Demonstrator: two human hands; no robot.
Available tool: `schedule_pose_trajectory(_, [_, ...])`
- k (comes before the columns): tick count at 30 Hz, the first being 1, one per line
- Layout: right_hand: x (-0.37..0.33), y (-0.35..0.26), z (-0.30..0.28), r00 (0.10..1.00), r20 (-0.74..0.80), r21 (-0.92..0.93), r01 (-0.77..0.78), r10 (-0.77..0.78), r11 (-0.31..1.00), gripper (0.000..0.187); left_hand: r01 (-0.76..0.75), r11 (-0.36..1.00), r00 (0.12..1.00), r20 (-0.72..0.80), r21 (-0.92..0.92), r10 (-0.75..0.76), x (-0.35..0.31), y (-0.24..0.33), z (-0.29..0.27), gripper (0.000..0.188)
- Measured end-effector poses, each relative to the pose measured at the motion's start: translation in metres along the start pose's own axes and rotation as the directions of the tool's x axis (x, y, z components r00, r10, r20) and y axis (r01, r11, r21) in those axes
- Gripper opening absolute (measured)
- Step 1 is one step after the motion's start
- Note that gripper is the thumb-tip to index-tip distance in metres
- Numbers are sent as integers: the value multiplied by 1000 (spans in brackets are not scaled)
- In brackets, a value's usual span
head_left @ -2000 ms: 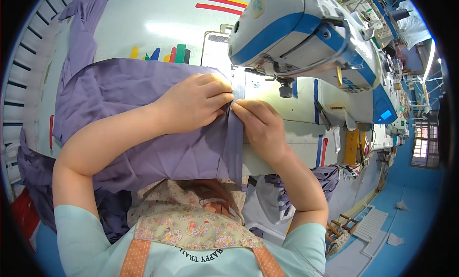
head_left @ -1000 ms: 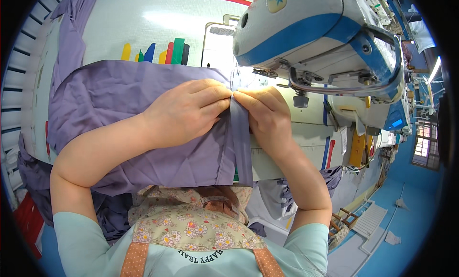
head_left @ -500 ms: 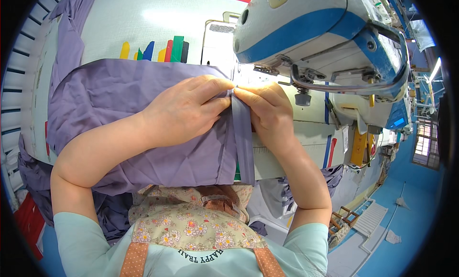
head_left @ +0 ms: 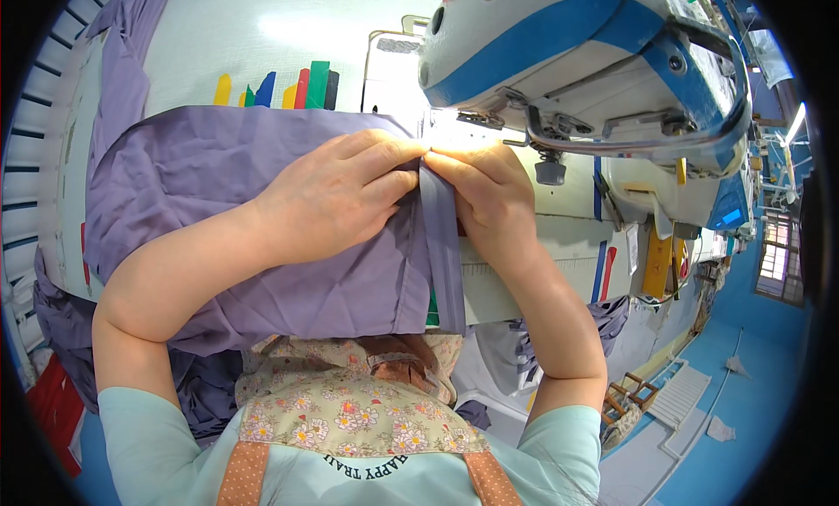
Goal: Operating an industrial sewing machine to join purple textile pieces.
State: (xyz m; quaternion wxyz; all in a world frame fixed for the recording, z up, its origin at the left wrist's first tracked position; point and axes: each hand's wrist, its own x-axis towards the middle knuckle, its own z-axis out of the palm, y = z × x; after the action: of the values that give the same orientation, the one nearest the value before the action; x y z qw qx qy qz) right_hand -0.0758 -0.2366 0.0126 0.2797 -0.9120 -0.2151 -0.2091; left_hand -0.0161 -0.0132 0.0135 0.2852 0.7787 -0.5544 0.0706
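Observation:
A large piece of purple fabric [head_left: 236, 165] spreads over the sewing table, its right edge carrying a long folded strip [head_left: 444, 253] that hangs toward my lap. My left hand [head_left: 345, 191] lies over the fabric, thumb and fingers pinching it at the top of the strip. From the other side my right hand [head_left: 489, 187] pinches the same edge, its fingertips meeting the left ones. Just beyond my fingertips is the brightly lit needle area of a white and blue sewing machine [head_left: 542, 51]. The needle itself is lost in the glare.
Coloured tape strips [head_left: 316, 85] are stuck on the white tabletop [head_left: 253, 34] beyond the fabric. More purple cloth [head_left: 122, 78] trails over the far left. Small scissors or snips [head_left: 606, 197] lie right of the machine bed, near a yellow block [head_left: 655, 263].
The view has shifted slightly. Both hands keep their pinch on the fabric edge by the needle area, with hardly any movement.

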Motion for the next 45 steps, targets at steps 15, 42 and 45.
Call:
schedule_pose_trajectory(15, [-2, -8, -1, 997, 79, -144, 29, -18, 989, 35, 23, 1000, 999, 36, 18, -24, 0, -1, 0, 29])
schedule_pose_trajectory(42, [-7, -12, -8, 972, 233, -314, 69, 7, 947, 45, 16, 1000, 1000, 21, 8, -16, 4, -3, 0, 29])
schedule_pose_trajectory(45, [-7, -10, -7, 975, 220, -308, 63, 7, 949, 45, 24, 999, 999, 31, 22, -25, 6, -5, 0, 29])
